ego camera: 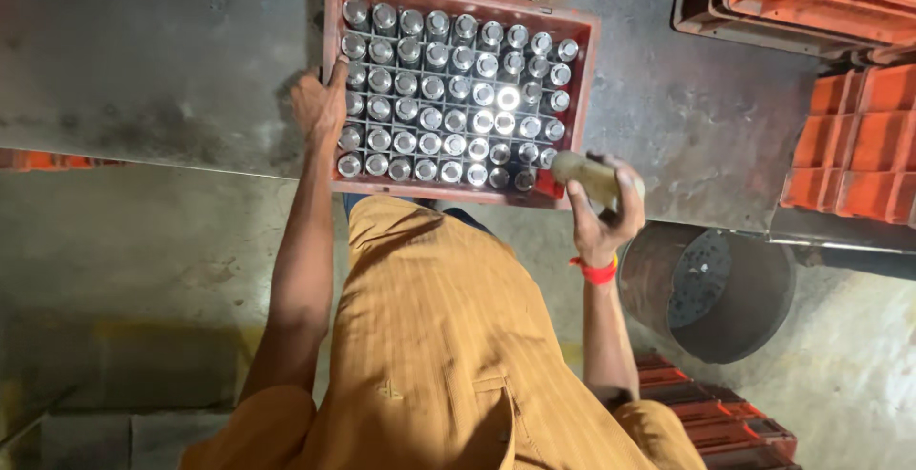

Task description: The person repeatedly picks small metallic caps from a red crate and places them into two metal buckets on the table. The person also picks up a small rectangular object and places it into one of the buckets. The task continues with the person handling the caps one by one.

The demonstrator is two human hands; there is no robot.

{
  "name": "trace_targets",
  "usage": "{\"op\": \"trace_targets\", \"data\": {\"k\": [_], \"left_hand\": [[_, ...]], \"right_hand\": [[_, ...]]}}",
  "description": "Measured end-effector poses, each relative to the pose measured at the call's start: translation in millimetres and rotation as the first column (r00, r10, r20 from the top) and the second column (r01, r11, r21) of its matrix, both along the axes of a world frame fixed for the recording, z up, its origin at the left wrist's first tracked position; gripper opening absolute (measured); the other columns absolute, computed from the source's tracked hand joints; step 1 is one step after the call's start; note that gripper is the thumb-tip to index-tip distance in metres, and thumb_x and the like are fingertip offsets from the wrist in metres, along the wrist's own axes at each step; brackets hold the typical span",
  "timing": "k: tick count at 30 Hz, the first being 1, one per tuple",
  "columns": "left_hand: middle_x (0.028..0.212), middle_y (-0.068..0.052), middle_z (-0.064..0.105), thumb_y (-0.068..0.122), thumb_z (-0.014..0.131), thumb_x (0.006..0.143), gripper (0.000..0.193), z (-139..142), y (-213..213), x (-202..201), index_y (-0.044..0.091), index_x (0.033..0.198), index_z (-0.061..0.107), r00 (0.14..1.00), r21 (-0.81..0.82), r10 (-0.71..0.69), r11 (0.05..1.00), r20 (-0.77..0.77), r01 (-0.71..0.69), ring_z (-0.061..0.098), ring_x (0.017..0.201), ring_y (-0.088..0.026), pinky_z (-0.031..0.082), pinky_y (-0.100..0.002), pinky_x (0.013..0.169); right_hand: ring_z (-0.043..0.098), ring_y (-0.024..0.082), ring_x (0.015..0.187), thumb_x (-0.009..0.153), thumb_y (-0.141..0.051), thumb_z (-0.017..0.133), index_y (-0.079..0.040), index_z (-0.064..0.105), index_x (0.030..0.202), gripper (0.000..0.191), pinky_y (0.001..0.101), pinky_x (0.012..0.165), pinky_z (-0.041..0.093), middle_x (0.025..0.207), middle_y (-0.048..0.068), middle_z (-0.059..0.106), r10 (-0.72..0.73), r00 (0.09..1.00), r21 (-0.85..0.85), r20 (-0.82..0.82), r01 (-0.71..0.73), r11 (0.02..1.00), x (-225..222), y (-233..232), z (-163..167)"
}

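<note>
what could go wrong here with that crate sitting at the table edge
The red crate sits flush with the near edge of the metal table, steadied only by the left hand on its side; a pull might tip it off. The right hand holds a cylindrical tool close over the packed shiny cylinders, so it might knock one.

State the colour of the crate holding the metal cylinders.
Red, seen best in the head view: the crate.

A grey metal table (143, 50) spans the top, above a stained concrete floor (143, 241). Orange crates (859, 141) stack right of the right hand, and a dark round bin (711, 289) stands just below it.
</note>
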State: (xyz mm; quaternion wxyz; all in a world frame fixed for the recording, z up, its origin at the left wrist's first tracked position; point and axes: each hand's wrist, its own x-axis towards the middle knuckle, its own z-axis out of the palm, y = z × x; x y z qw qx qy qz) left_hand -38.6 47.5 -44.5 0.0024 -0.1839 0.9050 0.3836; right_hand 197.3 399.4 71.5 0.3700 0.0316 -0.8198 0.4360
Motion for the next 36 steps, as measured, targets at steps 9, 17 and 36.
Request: {"op": "trace_targets", "data": {"k": [9, 17, 36], "left_hand": [[0.105, -0.034, 0.069, 0.055, 0.065, 0.097, 0.061, -6.7, -3.3, 7.9, -0.003, 0.116, 0.068, 0.989, -0.009, -0.126, 0.992, -0.075, 0.126, 0.066, 0.099, -0.053, 0.051, -0.058, 0.085], [0.103, -0.035, 0.068, 0.045, 0.071, 0.099, 0.052, -13.4, -4.6, 23.8, -0.005, 0.112, 0.065, 0.969, 0.064, -0.138, 0.986, -0.202, 0.154, 0.064, 0.097, -0.056, 0.05, -0.059, 0.083], [0.102, -0.033, 0.069, 0.042, 0.07, 0.098, 0.049, -10.9, -2.7, 25.9, -0.003, 0.114, 0.066, 0.971, 0.119, -0.115, 0.983, -0.209, 0.142, 0.065, 0.097, -0.054, 0.05, -0.058, 0.083]], "right_hand": [[0.066, 0.028, 0.105, 0.094, -0.008, 0.081, 0.001, 0.059, 0.133, 0.046, 0.0384, 0.09, 0.055, 0.116, 0.016, 0.067, -0.094, 0.983, -0.017, 0.156, 0.098, 0.995, -13.2, -10.3, -47.2], [0.068, 0.033, 0.107, 0.093, -0.008, 0.081, 0.002, 0.064, 0.13, 0.042, 0.0418, 0.094, 0.054, 0.12, 0.019, 0.068, -0.036, 0.972, 0.062, 0.232, 0.022, 0.998, -50.3, 0.2, -40.2], [0.069, 0.029, 0.109, 0.093, -0.014, 0.083, 0.0, 0.061, 0.133, 0.047, 0.0415, 0.096, 0.056, 0.12, 0.017, 0.07, -0.078, 0.986, -0.053, 0.15, 0.087, 0.995, -82.9, 25.5, -35.3]]}}
